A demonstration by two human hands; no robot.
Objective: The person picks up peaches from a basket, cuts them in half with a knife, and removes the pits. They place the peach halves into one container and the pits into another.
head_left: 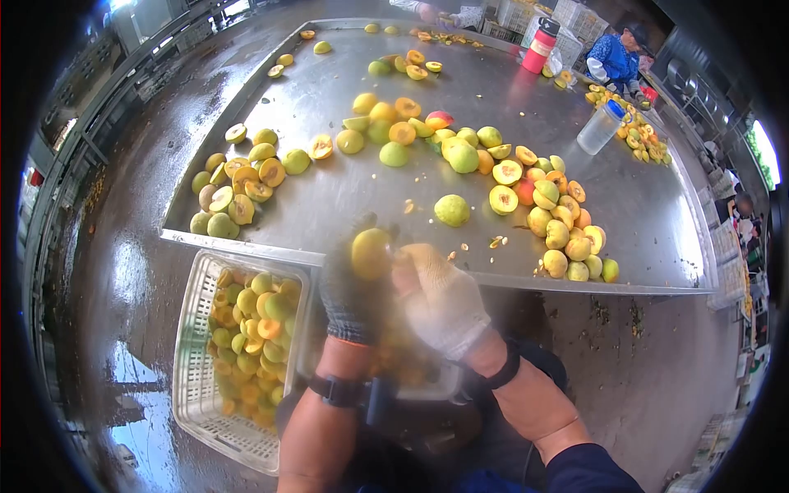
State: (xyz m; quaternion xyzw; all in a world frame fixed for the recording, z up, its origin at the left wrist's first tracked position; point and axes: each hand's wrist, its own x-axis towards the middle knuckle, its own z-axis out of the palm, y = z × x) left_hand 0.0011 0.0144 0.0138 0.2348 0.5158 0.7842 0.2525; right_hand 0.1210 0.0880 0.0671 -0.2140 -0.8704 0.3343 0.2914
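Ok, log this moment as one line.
left hand: dark-gloved, grip on yellow fruit | right hand: white-gloved, close by, grip blurred | crate: holds fruit | metal table: whole and halved fruit

Legible texts, labels, brands, numbers and signs: none. Red bottle (540, 49), standing on the worktop (345, 209): paler patch on its side, any lettering too small to read. Clear container (598, 131) with blue lid, same worktop: nothing readable. Dark wristband (335, 389): any marking unreadable.
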